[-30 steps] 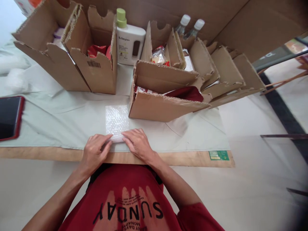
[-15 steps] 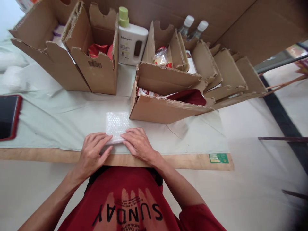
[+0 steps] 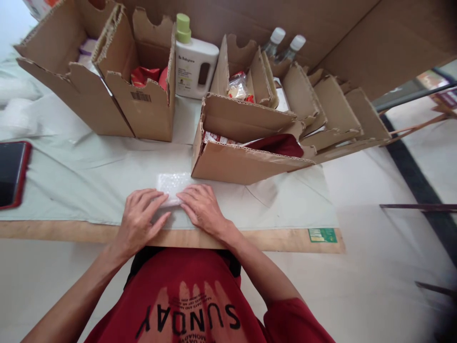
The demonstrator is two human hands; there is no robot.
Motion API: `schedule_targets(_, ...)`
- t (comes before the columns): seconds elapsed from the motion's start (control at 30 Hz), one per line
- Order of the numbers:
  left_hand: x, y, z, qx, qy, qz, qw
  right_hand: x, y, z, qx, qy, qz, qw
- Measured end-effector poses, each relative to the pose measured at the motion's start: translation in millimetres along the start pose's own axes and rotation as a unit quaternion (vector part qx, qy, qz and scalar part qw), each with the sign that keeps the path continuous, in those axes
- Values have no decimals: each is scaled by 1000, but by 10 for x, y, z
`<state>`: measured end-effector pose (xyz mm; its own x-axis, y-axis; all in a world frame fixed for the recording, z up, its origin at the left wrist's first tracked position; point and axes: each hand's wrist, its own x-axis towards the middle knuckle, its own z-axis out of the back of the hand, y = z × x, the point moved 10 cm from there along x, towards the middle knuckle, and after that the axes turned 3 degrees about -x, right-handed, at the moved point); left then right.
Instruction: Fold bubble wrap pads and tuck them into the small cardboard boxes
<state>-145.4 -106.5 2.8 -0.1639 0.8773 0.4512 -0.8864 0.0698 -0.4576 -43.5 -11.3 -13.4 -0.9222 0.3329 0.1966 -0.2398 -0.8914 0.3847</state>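
Observation:
A small piece of clear bubble wrap [image 3: 172, 183] lies on the pale green cloth, close to the table's front edge. Its near side is folded over into a thicker band. At the left end of that fold my left hand [image 3: 140, 216] grips with the fingertips on top, the thumb held lower and apart. My right hand [image 3: 203, 206] pinches the right end of the same fold, its fingers bent over it. The fingers cover both near corners of the wrap.
Cut cardboard boxes [image 3: 250, 164] holding packets stand behind and right of my hands. A white detergent bottle [image 3: 194, 66] and two capped bottles [image 3: 274, 43] stand farther back. A red-cased phone [image 3: 12, 174] lies left. The wooden table edge [image 3: 71, 231] runs in front.
The near side of the bubble wrap has been turned over and away from me, so the flat part is shorter. Both hands have moved slightly forward with it.

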Motion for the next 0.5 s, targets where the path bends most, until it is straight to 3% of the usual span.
schedule_targets(0.1, -27, 21, 13, -33, 14, 17, 999, -55, -34, 29, 50, 0, -29, 998)
schedule_targets(0.17, 33, 125, -9, -26, 6, 41, 999, -69, -33, 80, 28, -14, -46, 998)
schedule_targets(0.33, 204, 376, 4, 40, -41, 110, 992, 97, 91, 33, -65, 4, -1, 998)
schedule_targets(0.43, 81, 367, 167, -10, -83, 162, 983, 206, -16, -8, -37, 5, -31, 999)
schedule_targets(0.5, -97, 350, 183, -93, -75, 218, 969, 196, -135, 45, 33, -30, -88, 995)
